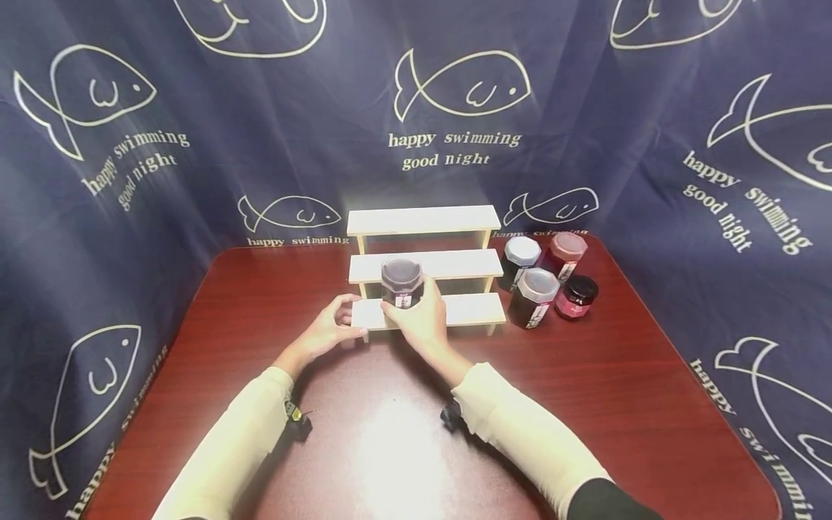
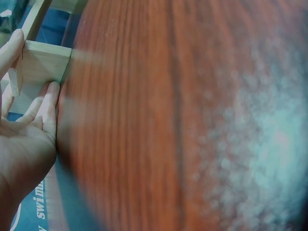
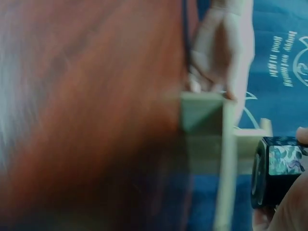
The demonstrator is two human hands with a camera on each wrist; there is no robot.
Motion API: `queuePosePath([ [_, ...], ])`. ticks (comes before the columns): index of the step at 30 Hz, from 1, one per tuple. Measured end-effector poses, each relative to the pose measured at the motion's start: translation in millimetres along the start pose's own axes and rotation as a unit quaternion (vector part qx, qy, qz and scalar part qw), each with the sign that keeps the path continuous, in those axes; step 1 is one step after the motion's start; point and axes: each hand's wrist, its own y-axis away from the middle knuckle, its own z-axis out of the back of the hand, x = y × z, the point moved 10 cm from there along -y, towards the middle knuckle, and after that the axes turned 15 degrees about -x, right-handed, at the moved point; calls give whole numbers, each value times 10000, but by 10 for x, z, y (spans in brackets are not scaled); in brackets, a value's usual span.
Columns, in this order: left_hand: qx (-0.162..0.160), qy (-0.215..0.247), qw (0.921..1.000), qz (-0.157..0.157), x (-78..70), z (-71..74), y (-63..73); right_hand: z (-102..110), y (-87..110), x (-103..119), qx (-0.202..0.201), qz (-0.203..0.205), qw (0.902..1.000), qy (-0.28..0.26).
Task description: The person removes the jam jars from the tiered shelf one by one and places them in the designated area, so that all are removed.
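My right hand (image 1: 422, 314) grips a dark octagonal jar (image 1: 401, 274) with a greyish lid. In the right wrist view the jar (image 3: 281, 166) shows a patterned label, and its base is held off the lowest board. Below it stands a three-tier white display shelf (image 1: 464, 309) with pale wooden legs. At the shelf's left end, my left hand (image 1: 325, 328) holds the lowest step, thumb at the front and fingers farther back. The left wrist view shows that hand (image 2: 26, 149) with its fingertips against the wooden end piece (image 2: 45, 62).
Right of the shelf stand several jars: a white-lidded one (image 1: 522, 253), a pale-lidded one (image 1: 536, 289), a reddish-lidded one (image 1: 567, 251) and a small black-lidded pink one (image 1: 575, 297). A navy fish-print cloth (image 1: 273, 130) surrounds the red-brown table (image 1: 585, 404).
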Motion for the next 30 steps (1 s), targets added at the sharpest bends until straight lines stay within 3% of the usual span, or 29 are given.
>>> queuePosePath([
  [7,-5,-111,9999,39,-23,13,-19,447,-318,213,277,196,9993,-165],
  [13,9,-160,9998,121,32,3,-28,979,-653,202,348,209,9992,6],
  [17,15,-188,9998,94,34,0,-20,1398,-896,155,343,444,9983,184],
  [23,16,-173,9998,91,12,7,-28,2092,-1333,-85,108,501,9975,491],
  [30,24,-220,9997,108,31,5,-14,2875,-1787,-616,-321,166,9993,68],
])
